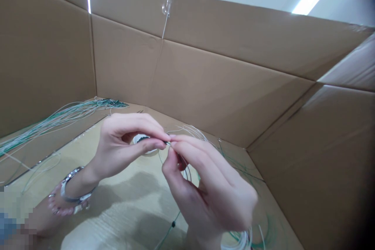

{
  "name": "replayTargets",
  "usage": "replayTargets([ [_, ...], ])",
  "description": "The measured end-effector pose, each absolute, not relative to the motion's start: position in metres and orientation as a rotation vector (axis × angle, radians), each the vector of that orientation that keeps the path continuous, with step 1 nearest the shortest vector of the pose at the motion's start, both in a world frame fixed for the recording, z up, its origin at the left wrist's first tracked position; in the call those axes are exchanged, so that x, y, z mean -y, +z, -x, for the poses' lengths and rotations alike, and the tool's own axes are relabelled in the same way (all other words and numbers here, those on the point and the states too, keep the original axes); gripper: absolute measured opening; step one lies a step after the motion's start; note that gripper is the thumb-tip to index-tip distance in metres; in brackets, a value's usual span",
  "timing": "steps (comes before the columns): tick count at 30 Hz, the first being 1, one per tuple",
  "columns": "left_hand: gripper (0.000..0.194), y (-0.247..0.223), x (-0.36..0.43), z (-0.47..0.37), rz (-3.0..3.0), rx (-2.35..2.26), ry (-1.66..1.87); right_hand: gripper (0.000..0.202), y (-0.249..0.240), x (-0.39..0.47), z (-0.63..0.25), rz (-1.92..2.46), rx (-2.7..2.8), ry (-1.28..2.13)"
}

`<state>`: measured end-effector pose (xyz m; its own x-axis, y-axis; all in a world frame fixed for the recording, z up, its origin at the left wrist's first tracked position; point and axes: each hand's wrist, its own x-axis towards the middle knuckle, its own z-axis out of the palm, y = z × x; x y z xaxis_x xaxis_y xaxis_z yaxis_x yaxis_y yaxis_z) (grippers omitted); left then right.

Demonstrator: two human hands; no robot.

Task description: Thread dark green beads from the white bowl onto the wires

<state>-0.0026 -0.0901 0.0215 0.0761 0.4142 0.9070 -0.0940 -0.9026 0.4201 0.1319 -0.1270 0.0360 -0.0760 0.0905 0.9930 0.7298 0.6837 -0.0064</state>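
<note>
Over the board, my left hand (124, 138) and my right hand (205, 181) meet fingertip to fingertip. A small black piece (165, 142), mostly covered, is pinched between my left thumb and index finger. Right beside it, my right fingers are closed on the end of a thin wire (169, 144), pale and greenish. Whether the wire sits inside the black piece cannot be made out. Below the hands, a green wire (165, 237) carries a small black part (173, 224). Behind my left fingertips stands a white bowl (150, 151) holding small black pieces (142, 139).
A long bundle of green and white wires (58, 119) lies along the left edge. More loose wires (199, 132) lie behind my right hand, and a white coil (241, 240) is at lower right. Cardboard walls (205, 86) enclose the pale board (117, 211).
</note>
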Motion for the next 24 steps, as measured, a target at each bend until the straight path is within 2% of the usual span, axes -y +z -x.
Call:
replayTargets([
  [8, 0.022, 0.023, 0.089, 0.005, -2.074, -0.331, 1.89, 0.014, 0.039, 0.129, -0.137, 0.687, 1.702, -0.549],
  [14, 0.016, 0.021, 0.085, 0.006, -2.132, -0.458, 1.948, 0.016, 0.036, 0.117, -0.144, 0.573, 1.73, -0.327],
  [19, 0.021, 0.019, 0.081, 0.006, -2.286, -0.524, 2.097, 0.01, 0.032, 0.106, -0.145, 0.66, 1.749, -0.219],
  [24, 0.013, 0.017, 0.077, 0.008, -2.404, -0.663, 2.067, 0.004, 0.03, 0.096, -0.142, 0.688, 1.775, -0.079],
])
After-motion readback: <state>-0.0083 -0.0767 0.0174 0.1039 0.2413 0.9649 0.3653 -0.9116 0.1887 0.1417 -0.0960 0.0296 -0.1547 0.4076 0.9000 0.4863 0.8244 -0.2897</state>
